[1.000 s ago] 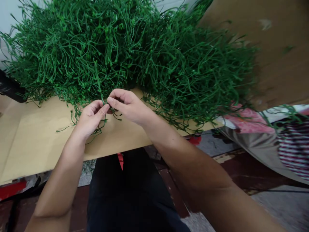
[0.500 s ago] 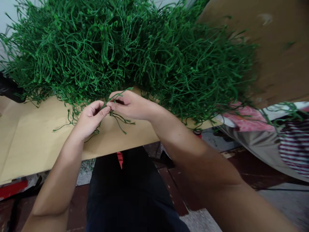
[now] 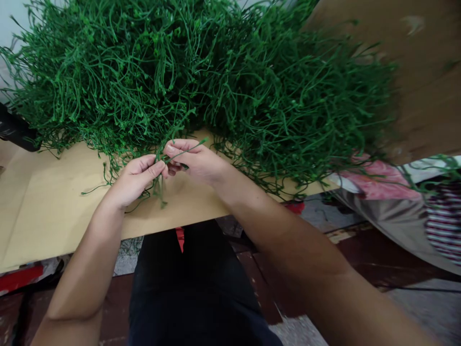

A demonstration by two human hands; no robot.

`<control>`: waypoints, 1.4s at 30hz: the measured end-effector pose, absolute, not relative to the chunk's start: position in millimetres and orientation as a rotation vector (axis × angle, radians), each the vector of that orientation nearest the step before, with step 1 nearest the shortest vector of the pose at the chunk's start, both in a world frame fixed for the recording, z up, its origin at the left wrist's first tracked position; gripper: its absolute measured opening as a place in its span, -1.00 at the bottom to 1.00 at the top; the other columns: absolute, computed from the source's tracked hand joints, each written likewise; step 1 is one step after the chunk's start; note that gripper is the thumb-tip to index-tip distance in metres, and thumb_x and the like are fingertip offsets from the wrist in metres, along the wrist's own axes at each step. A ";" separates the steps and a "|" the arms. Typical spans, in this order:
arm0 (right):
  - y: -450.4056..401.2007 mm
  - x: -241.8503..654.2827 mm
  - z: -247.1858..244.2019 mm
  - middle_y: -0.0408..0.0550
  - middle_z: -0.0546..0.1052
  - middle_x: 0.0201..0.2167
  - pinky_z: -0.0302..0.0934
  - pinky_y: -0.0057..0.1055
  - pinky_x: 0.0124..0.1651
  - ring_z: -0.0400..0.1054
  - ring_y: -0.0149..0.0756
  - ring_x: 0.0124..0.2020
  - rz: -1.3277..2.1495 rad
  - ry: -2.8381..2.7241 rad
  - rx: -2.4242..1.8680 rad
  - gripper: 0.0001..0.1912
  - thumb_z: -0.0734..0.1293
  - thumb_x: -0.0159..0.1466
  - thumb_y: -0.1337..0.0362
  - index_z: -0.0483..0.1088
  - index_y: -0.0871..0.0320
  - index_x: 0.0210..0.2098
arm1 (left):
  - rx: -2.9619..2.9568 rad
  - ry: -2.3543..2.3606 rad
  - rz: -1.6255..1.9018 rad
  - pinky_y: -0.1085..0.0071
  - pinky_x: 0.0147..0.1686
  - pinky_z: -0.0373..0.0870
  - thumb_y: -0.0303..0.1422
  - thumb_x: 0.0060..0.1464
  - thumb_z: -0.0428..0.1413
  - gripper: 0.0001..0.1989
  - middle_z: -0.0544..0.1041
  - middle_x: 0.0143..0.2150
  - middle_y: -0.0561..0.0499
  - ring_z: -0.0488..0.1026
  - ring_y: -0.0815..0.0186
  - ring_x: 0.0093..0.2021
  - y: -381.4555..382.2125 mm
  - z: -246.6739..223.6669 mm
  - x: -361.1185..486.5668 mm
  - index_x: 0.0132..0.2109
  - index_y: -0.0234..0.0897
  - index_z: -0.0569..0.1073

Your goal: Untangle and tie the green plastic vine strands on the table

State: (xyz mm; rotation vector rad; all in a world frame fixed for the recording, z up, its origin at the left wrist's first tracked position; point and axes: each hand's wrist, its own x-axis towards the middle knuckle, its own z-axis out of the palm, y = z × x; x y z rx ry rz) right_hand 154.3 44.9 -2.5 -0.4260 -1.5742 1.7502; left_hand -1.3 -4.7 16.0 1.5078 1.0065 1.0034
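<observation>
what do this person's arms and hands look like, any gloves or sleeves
The left hand and right hand are both bare, with no gloves, and no ring shows. The left arm and right arm are bare too: no sleeve, watch or bracelet shows on the parts in view.

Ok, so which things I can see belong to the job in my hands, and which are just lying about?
Part of the job, it seems:
- green stems, pinched in your left hand, with your right hand against them
- heap of green stems
- cardboard sheet beneath

Apparently lying about:
- black object, left edge, unclear what
- pink cloth, right
</observation>
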 end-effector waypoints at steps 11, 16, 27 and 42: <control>37.1 149.6 2.5 -0.25 0.29 -0.61 0.13 -0.60 -0.54 0.11 -0.60 -0.61 1.759 -1.453 -0.545 -0.58 0.30 0.16 -0.04 0.16 0.18 -0.49 | 1.310 1.099 1.216 0.47 -0.40 0.28 -0.16 0.00 0.12 -0.73 0.44 -0.48 0.02 0.35 0.39 -0.43 -2.5 11.1 -1.5 -0.44 -0.30 0.45; 39.1 160.6 10.3 -0.17 0.30 -0.53 0.18 -0.52 -0.35 0.22 -0.50 -0.43 1.254 -1.587 -0.741 -0.60 0.26 0.19 -0.06 0.26 0.19 -0.46 | 1.388 1.176 1.222 0.50 -0.44 0.25 -0.14 0.01 0.13 -0.71 0.40 -0.52 0.05 0.29 0.44 -0.48 0.9 10.0 0.0 -0.46 -0.30 0.45; 13.1 165.0 26.3 -0.11 0.36 -0.45 0.17 -0.37 -0.22 0.23 -0.39 -0.35 0.698 -1.919 -0.758 -0.62 0.25 0.20 -0.04 0.31 0.19 -0.43 | 1.369 1.233 1.367 0.50 -0.50 0.19 -0.12 0.01 0.13 -0.67 0.33 -0.59 0.10 0.23 0.46 -0.54 3.6 4.1 -4.1 -0.53 -0.28 0.41; 3.2 128.4 -3.9 0.03 0.41 -0.35 0.16 -0.26 -0.17 0.24 -0.25 -0.28 0.347 -1.931 -0.964 -0.80 0.22 0.24 0.17 0.29 0.19 -0.33 | 1.107 1.240 1.493 0.57 -0.56 0.20 -0.23 -0.15 0.26 -0.76 0.34 -0.58 0.15 0.23 0.53 -0.57 7.1 9.2 -3.3 -0.48 -0.28 0.40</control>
